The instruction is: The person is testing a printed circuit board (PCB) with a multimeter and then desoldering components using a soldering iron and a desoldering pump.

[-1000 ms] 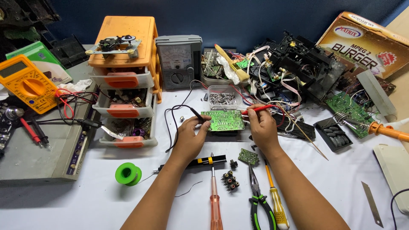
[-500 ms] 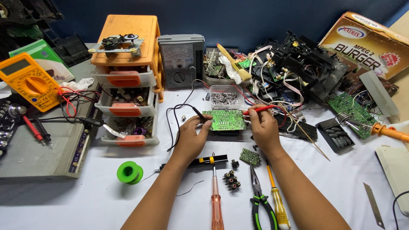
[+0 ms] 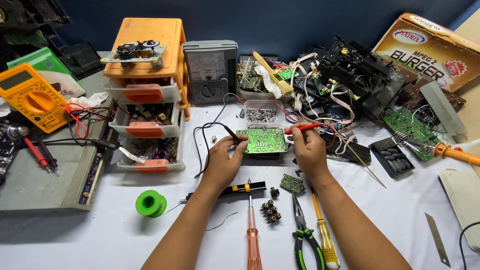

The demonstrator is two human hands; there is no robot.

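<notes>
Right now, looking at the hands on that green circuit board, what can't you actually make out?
All in the head view:
- Where the black probe tip lands: hidden by the left hand.
- The red probe tip's contact on the green circuit board: too small to tell.
- The board's components: too small.
- The grey meter needle: too small.
- The drawer unit contents: blurred behind its clear fronts.
- The right hand palm side: turned away.

circuit board (image 3: pixel 262 141): green | right probe (image 3: pixel 304 128): red | left probe (image 3: pixel 231 133): black
</notes>
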